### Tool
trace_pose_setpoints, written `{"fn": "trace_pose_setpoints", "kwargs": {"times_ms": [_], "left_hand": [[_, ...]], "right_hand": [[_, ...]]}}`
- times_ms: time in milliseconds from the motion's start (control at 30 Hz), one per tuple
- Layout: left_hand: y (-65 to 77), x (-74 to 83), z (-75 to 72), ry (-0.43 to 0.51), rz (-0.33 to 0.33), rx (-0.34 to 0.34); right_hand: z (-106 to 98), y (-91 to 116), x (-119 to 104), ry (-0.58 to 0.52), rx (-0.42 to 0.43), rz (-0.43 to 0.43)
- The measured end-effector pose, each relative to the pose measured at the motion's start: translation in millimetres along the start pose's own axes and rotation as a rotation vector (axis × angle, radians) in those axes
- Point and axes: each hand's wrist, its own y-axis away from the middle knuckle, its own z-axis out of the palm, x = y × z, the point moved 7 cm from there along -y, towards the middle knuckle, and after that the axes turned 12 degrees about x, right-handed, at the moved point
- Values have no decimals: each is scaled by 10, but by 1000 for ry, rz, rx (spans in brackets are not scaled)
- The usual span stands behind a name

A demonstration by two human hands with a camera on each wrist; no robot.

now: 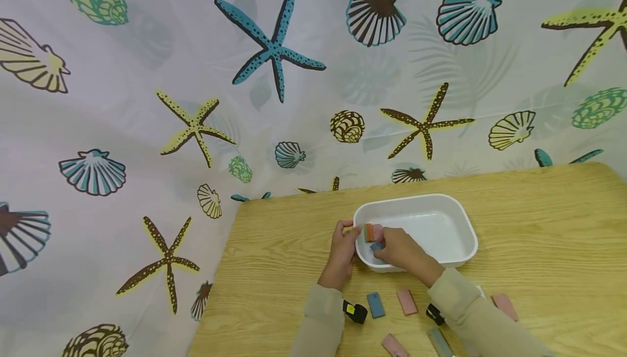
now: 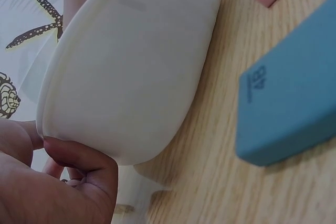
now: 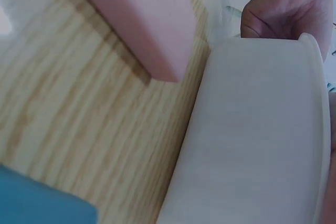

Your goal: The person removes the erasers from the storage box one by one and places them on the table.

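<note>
A white plastic tub [image 1: 462, 223] with rounded corners stands on the wooden table. My left hand [image 1: 341, 251] grips its rim at the left end, thumb and bent fingers on the edge in the left wrist view. My right hand [image 1: 404, 251] reaches over the near wall and pinches a blue block [image 1: 376, 246] inside the tub's left end. Just behind that block, a green block [image 1: 365, 233], an orange block [image 1: 369, 232] and a pink block [image 1: 377, 232] stand side by side. In the right wrist view the tub wall hides the right fingertips.
In front of the tub lie another blue block [image 1: 375, 305], a pink block [image 1: 407, 302], a second pink one [image 1: 394, 345] and a grey-blue block [image 1: 440, 342]. One more pink block [image 1: 504, 306] lies right of the right sleeve. A shell-patterned curtain [image 1: 313, 128] hangs behind the table.
</note>
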Motion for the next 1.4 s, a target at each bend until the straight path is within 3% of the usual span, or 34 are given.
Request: {"fn": "trace_pose_setpoints", "kwargs": {"times_ms": [200,433,633,733,967,1200,1400], "left_hand": [[-18,3,24,17,-3,-8],[-34,-17,-1,2,-11,-1],[-19,-3,-12,13,-9,7],[-5,12,-11,13,-5,16],[-41,-10,-3,15,-16,31],[-40,-10,21,14,-7,14],[-17,-10,27,9,-3,20]], "right_hand": [[-76,-1,-39,-227,26,-101],[-215,5,67,-604,47,51],[-272,22,86,-1053,-47,137],[-328,55,38,-1274,-105,116],[-557,218,-206,-1695,-380,-66],[-780,450,-494,-2065,-699,-143],[-968,691,-728,-2293,-925,-208]]}}
